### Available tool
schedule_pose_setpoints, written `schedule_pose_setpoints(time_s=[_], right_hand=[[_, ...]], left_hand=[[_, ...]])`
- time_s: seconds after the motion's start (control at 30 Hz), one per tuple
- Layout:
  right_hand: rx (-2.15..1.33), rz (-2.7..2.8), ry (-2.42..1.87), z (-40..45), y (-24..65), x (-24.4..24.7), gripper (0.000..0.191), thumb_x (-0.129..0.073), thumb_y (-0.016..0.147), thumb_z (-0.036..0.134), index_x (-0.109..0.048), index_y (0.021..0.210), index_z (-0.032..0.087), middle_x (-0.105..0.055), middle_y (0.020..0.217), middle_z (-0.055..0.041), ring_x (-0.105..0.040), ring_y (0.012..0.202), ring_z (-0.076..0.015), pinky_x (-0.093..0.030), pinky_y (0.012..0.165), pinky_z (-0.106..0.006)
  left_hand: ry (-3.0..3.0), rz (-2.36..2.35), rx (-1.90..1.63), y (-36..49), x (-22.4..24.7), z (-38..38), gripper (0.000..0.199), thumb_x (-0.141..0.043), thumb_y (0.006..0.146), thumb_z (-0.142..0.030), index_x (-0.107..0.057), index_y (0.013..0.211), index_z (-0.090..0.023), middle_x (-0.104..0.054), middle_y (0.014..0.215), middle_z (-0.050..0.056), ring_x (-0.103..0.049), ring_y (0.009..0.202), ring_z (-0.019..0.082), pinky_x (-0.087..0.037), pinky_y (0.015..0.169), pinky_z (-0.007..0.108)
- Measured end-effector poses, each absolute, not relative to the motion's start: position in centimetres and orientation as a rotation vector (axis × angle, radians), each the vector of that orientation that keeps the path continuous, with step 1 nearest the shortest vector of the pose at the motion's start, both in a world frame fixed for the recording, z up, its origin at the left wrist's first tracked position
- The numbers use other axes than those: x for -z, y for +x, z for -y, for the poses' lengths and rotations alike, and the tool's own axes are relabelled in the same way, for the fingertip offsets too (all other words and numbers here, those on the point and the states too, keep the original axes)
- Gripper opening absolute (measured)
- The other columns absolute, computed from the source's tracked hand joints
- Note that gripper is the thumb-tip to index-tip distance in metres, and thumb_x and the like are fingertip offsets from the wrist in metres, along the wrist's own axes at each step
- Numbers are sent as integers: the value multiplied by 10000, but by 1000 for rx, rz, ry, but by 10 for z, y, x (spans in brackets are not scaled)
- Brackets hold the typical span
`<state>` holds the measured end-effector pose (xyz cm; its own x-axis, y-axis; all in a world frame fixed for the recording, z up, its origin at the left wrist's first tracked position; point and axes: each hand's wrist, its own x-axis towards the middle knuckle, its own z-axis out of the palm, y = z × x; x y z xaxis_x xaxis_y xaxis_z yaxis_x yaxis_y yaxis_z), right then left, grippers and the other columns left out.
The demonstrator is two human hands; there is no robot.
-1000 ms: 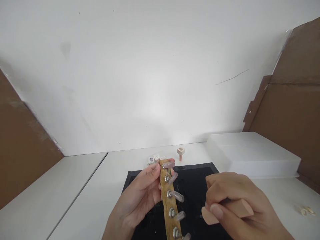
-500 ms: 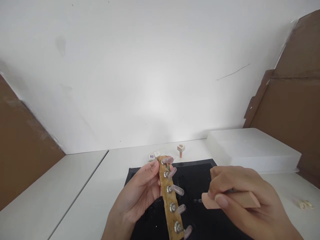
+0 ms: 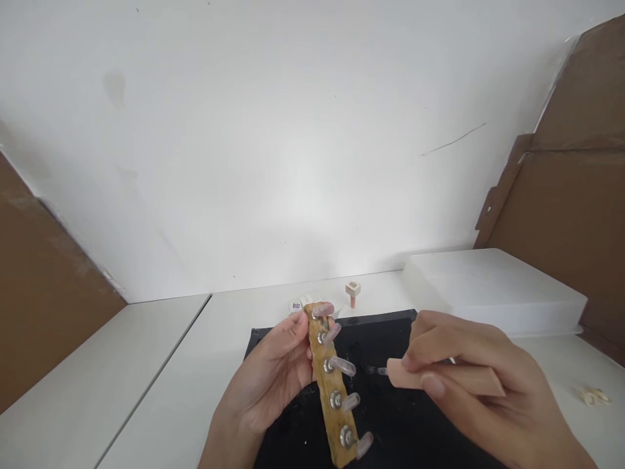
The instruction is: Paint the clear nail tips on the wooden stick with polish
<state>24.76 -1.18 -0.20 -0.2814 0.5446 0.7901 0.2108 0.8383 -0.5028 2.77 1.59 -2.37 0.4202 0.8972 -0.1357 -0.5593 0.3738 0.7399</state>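
Note:
My left hand grips a narrow yellowish-brown strip by its upper end, thumb on the near face. Several round metal bases run along the strip, each bearing a pale pink, glossy false nail that points to the right. Between the thumb and fingers of my right hand is a peach-coloured nail polish brush. Its dark, thin brush tip points left, a short gap away from the middle nail. Both hands are above a black mat.
Behind the mat stands a small peach and white piece with a cup-like top. White labelled packets lie behind the strip. A translucent white box sits at the back right, and small cream rings lie at the right.
My right hand has raised the brush and moved it slightly left, bringing its tip nearer the middle nail. The strip in my left hand has shifted slightly up and left.

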Motion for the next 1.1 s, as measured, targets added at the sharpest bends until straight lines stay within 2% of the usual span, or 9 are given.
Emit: schedule_pose_setpoints(time_s=[0.37,0.53,0.73,0.83,1.0,1.1], right_hand=[[-502,1904,-505,12,249,-7,206,-546,769,14,-631,772,201,-529,566,50,-490,501,-72,-387,466,-156],[-546,1937,-448,10,250,-9,221,-554,766,4,-653,776,201,-545,593,49,-487,510,-67,-384,478,-158],[-628,1985,-395,6,254,-5,178,-618,815,44,-664,861,209,-550,679,33,-503,546,-78,-413,506,-173],[-618,1995,-369,6,253,-8,137,-612,831,71,-660,817,199,-526,650,33,-481,512,-77,-396,471,-171],[-524,1984,-502,10,249,-12,229,-523,736,-12,-605,693,198,-444,540,66,-446,456,-69,-358,438,-166],[-479,1961,-559,11,250,-9,235,-506,737,-11,-559,662,206,-429,524,76,-431,437,-61,-341,431,-168]], left_hand=[[704,-644,-974,32,20,-18,248,-655,881,-294,-742,1052,-136,-663,879,60,-574,675,110,-507,665,248],[688,-620,-982,34,18,-20,233,-634,896,-264,-738,1055,-130,-671,914,78,-618,766,143,-531,688,273],[695,-574,-988,38,16,-22,223,-615,907,-247,-742,1039,-119,-663,897,77,-614,774,145,-542,682,274],[689,-576,-995,40,14,-22,221,-614,906,-240,-743,1040,-120,-664,898,78,-614,788,151,-545,673,273],[694,-587,-990,39,10,-17,224,-586,922,-231,-744,1037,-120,-673,920,83,-626,808,154,-550,682,269],[686,-595,-994,36,12,-16,229,-578,928,-227,-737,1056,-124,-677,928,84,-630,809,152,-553,676,269]])
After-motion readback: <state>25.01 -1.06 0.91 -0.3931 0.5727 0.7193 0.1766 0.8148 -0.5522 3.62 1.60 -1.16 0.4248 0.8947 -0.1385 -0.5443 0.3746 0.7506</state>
